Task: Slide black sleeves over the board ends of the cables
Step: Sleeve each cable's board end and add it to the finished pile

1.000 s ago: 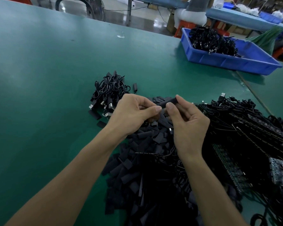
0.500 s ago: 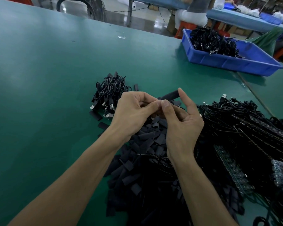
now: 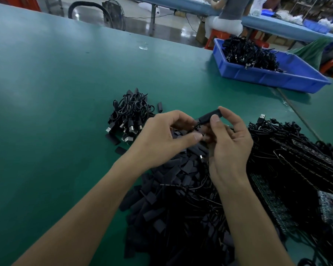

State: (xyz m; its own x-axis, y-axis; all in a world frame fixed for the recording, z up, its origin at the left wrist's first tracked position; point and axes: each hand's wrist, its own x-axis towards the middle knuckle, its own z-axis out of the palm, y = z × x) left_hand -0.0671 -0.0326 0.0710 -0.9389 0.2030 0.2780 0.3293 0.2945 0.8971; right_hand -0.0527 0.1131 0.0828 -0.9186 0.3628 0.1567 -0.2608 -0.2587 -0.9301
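your right hand (image 3: 231, 143) pinches a black sleeve (image 3: 208, 117) between thumb and fingers, raised above the green bench (image 3: 46, 93). your left hand (image 3: 161, 139) curls its fingers on the thin cable (image 3: 198, 125) at the sleeve's near mouth. below both lies a heap of loose sleeves (image 3: 173, 198); a bundle of coiled cables (image 3: 131, 112) sits just to the left.

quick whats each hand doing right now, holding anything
left hand: closed, fingers pinching the cable end.
right hand: closed, thumb and forefinger pinching the black sleeve.
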